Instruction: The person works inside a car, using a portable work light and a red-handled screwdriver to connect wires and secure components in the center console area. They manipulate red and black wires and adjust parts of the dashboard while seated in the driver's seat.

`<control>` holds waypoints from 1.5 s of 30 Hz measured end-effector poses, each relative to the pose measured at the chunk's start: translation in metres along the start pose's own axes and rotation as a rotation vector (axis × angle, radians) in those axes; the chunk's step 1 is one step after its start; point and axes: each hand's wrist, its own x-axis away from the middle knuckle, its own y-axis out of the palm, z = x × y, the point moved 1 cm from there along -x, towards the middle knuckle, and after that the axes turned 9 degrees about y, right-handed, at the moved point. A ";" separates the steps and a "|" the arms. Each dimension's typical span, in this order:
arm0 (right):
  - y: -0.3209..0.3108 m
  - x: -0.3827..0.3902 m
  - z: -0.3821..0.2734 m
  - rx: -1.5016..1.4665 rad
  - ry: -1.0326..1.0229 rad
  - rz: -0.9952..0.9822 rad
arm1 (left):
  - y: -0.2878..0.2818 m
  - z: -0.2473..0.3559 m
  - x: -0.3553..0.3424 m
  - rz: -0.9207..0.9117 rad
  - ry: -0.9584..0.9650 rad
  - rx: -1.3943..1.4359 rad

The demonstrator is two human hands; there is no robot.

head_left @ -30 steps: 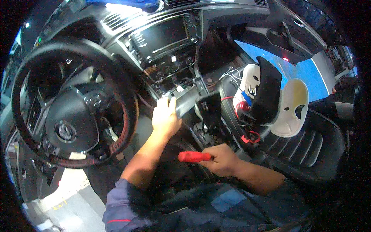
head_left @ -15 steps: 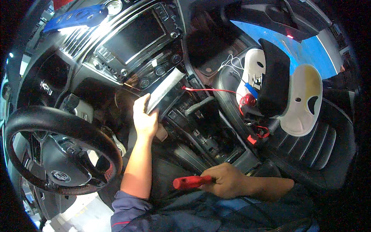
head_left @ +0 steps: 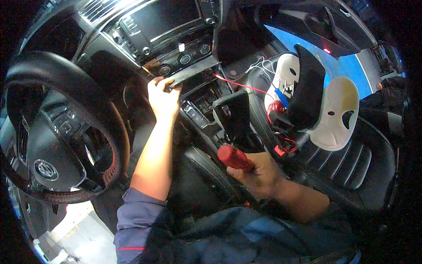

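My left hand [head_left: 165, 99] reaches to the front of the centre console, its fingers curled on the near-left end of a long, narrow trim panel [head_left: 196, 70]. The panel lies slantwise just under the round climate knobs [head_left: 184, 59]. My right hand [head_left: 263, 174], closer to my body, is wrapped round a red-handled screwdriver [head_left: 233, 157]. Its rounded handle end points up and left; the shaft is hidden by the hand. Below the panel, a red cable [head_left: 241, 84] runs from the console to the passenger seat. The gear lever area [head_left: 220, 114] lies between my hands.
The steering wheel [head_left: 66, 127] is on the left. On the right, a black panel [head_left: 307, 88], a cream-coloured moulded piece [head_left: 336, 114], a blue-handled tool [head_left: 281, 97] and white wires [head_left: 263, 64] lie on the passenger seat [head_left: 347, 163]. The dashboard screen [head_left: 169, 17] is ahead.
The trim panel in my left hand has tipped flatter, closer to the climate knobs. My right hand has moved forward and up with the screwdriver, its handle now tilted. The whole view has shifted.
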 end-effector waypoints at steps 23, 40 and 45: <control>0.014 0.004 0.007 0.010 -0.075 -0.134 | 0.017 0.042 0.020 -0.118 0.398 -0.188; 0.014 0.007 0.008 -0.031 -0.199 -0.054 | 0.079 0.017 -0.028 -0.886 -0.019 -0.614; 0.016 0.010 0.008 -0.049 -0.197 -0.071 | 0.071 0.031 -0.034 -0.904 -0.018 -0.612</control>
